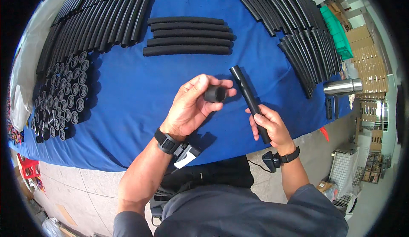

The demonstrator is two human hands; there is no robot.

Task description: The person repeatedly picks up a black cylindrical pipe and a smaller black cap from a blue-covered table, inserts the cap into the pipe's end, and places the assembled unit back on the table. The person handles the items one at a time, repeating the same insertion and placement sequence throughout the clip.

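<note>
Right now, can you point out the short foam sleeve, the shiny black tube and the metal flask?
short foam sleeve [214,93], head view, its open round end, in the left hand [191,107].
shiny black tube [244,88], head view, its upper shaft, above the right hand [270,124].
metal flask [341,86], head view, its silver side.

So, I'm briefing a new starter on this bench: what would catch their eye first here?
First the two hands at centre: the left hand holds a short black foam sleeve, the right hand grips a black plastic tube. Around them, the blue table cover carries rows of black tubes at upper left and five foam sleeves at top centre.
</note>
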